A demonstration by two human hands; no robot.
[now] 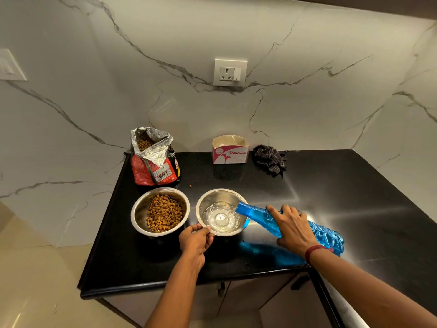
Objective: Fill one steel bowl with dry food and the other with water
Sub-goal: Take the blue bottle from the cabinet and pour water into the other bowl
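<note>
Pouring from a tilted blue bottle (254, 213), the right hand (292, 224) has its fingers wrapped over the bottle's middle. Water (221, 220) runs from the mouth into the water bowl (210, 197) just left of that hand. The left hand (195, 241) pinches this bowl's near rim, thumb on top. Just left of and beyond the left hand stands the food bowl (142, 209), holding brown dry food (164, 214). Farther beyond it an open red food bag (153, 169) stands on the black bench (331, 185), with one loose pellet (190, 185) nearby. Well beyond the right hand, a small cardboard box (230, 151) and a crumpled dark cloth (269, 159) sit by the wall
</note>
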